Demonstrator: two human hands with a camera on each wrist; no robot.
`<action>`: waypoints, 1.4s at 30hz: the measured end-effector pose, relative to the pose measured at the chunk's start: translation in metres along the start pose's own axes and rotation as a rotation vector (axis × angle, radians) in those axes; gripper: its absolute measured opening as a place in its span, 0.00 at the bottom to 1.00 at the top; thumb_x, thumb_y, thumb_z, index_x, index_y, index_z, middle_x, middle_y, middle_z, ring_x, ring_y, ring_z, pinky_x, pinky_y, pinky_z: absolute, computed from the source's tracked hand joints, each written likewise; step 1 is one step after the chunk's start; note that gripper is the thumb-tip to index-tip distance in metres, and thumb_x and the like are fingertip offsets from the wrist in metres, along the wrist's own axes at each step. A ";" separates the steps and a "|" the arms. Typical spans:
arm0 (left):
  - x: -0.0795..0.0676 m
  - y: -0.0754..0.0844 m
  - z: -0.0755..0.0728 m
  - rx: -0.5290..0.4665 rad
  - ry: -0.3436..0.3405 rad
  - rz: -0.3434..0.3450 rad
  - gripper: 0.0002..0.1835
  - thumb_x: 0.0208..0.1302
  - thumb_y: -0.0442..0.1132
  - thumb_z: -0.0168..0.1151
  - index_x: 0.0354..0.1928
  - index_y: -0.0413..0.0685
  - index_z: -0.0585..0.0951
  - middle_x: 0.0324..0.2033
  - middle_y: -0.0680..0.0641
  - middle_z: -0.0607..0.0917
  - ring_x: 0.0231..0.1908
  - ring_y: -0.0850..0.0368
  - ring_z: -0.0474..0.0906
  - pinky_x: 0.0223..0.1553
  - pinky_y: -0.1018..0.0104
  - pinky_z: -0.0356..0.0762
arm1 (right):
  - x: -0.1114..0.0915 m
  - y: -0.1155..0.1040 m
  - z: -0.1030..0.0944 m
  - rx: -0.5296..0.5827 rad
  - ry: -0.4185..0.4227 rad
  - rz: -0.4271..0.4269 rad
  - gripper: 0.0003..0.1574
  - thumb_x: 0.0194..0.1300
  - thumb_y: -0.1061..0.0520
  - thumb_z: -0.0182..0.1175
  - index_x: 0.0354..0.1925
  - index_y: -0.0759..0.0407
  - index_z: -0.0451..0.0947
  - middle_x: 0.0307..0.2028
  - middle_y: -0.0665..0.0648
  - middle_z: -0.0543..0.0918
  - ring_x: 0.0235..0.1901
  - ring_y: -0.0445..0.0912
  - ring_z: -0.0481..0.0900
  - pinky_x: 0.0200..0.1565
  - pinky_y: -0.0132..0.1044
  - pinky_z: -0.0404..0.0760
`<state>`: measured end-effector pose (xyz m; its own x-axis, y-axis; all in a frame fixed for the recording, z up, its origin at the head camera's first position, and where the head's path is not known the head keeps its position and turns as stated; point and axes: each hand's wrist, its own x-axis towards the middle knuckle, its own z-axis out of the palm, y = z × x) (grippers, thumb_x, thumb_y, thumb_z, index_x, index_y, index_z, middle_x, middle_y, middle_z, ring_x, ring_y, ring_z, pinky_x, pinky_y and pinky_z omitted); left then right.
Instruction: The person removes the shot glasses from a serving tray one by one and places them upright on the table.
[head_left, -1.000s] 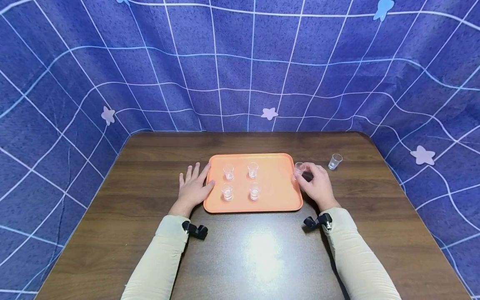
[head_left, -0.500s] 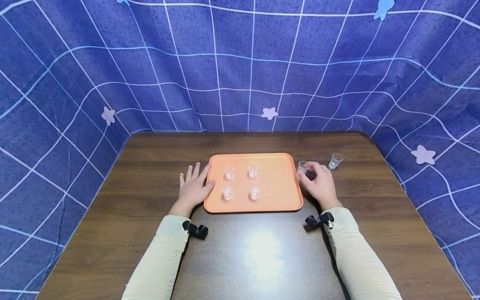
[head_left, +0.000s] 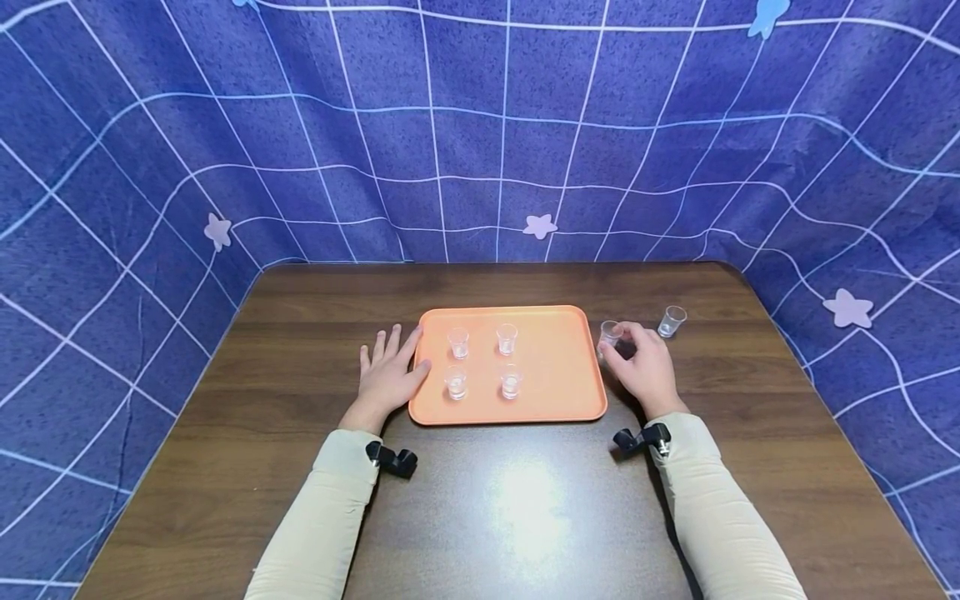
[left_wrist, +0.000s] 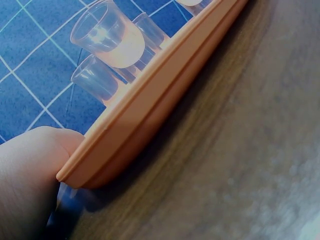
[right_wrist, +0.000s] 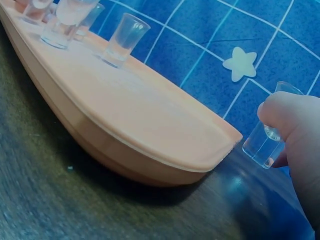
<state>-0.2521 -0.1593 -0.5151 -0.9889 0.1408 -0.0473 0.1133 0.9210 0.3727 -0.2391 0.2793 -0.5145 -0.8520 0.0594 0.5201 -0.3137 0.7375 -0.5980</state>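
Note:
My right hand pinches a small clear shot glass just beyond the right edge of the orange tray. In the right wrist view that shot glass is upright with a slight tilt, apart from the tray's corner; whether it touches the table is hard to tell. My left hand lies with fingers spread at the tray's left edge, and its thumb rests over the rim. Several more shot glasses stand upright on the tray's left half, among them a front one and a back one.
Another shot glass stands on the wooden table beyond my right hand. A blue curtain with white lines and stars hangs behind the table and along both sides.
My right hand has drawn the shot glass a short way right, from over the tray's right rim to just outside it. The left hand and the other glasses stay put.

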 end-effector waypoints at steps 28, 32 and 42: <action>0.000 0.001 -0.001 -0.009 0.008 -0.002 0.39 0.73 0.63 0.45 0.81 0.66 0.50 0.80 0.40 0.45 0.78 0.36 0.31 0.71 0.32 0.22 | 0.015 0.016 -0.004 -0.122 -0.017 0.280 0.27 0.65 0.45 0.66 0.54 0.61 0.75 0.46 0.65 0.87 0.52 0.65 0.79 0.54 0.58 0.73; 0.001 -0.001 0.000 0.002 0.008 -0.004 0.39 0.73 0.63 0.44 0.81 0.66 0.50 0.80 0.40 0.45 0.78 0.36 0.31 0.71 0.32 0.22 | 0.018 0.016 -0.002 -0.134 -0.008 0.293 0.29 0.66 0.45 0.66 0.55 0.62 0.75 0.47 0.65 0.87 0.52 0.64 0.79 0.54 0.59 0.73; -0.002 0.003 -0.002 0.002 0.001 -0.001 0.38 0.74 0.62 0.44 0.81 0.64 0.51 0.80 0.39 0.45 0.78 0.35 0.31 0.70 0.31 0.23 | 0.022 0.018 0.001 -0.144 -0.006 0.303 0.31 0.66 0.44 0.66 0.58 0.62 0.74 0.48 0.65 0.86 0.51 0.64 0.80 0.54 0.59 0.74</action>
<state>-0.2501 -0.1574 -0.5121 -0.9891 0.1400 -0.0467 0.1129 0.9217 0.3712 -0.2641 0.2932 -0.5140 -0.9002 0.2864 0.3281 0.0161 0.7748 -0.6320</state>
